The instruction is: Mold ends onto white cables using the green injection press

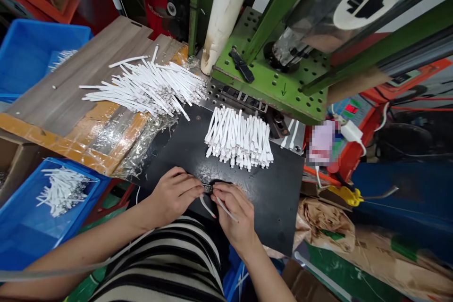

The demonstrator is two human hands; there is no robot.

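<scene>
Both hands are down at the near edge of the black mat (184, 146). Left hand (172, 194) and right hand (236, 213) meet fingertip to fingertip. Each pinches 1 of 2 white strips (206, 207) by its top end, beside a small dark part (208, 188), and the tails droop free. Light, limp, probably slick stuff, so best gripped right at the end. A neat bundle (239, 139) lies farther up the mat, a loose heap (148, 87) on the wooden board (71, 89).

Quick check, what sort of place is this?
Probably a small factory assembly station: green press machine, heaps of white strips, blue bins holding more; left hand and right hand pinch two strips.
</scene>
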